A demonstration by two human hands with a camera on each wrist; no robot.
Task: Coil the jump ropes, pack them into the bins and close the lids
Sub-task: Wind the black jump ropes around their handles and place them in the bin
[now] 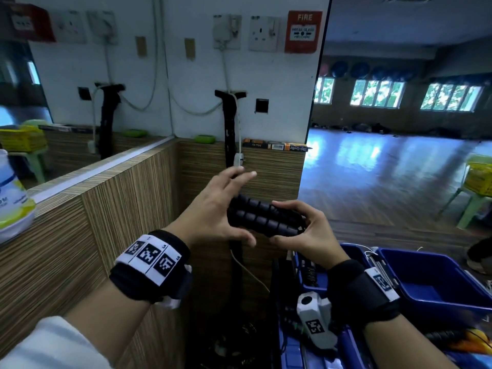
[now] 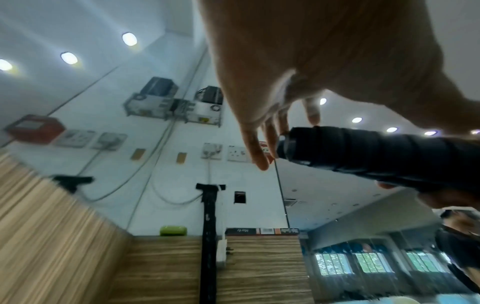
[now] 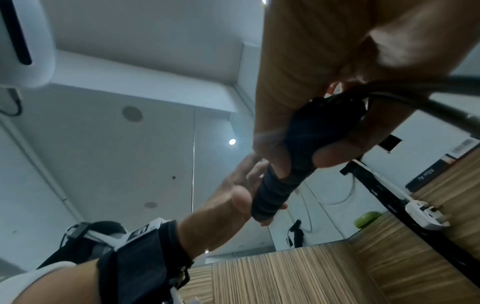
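Two black ribbed jump rope handles [image 1: 263, 217] lie side by side in front of me at chest height. My right hand [image 1: 311, 227] grips their right end, thumb below and fingers above. My left hand [image 1: 226, 206] is at their left end, fingers straight and spread, thumb under the handles. In the left wrist view the handles [image 2: 376, 152] pass under the stretched fingers [image 2: 259, 156]. The right wrist view shows the grip on the handles [image 3: 280, 185] and the black rope [image 3: 428, 100] leaving toward the right. An open blue bin [image 1: 436, 283] sits at the lower right.
A wood-panelled counter [image 1: 80, 222] runs along the left with a white bottle [image 1: 13, 198] on it. A black strap with a white plug [image 1: 230, 134] hangs on the wall ahead. Another blue bin [image 1: 292, 342] with gear is below my right wrist. A yellow basket [image 1: 479, 179] rests on a green chair.
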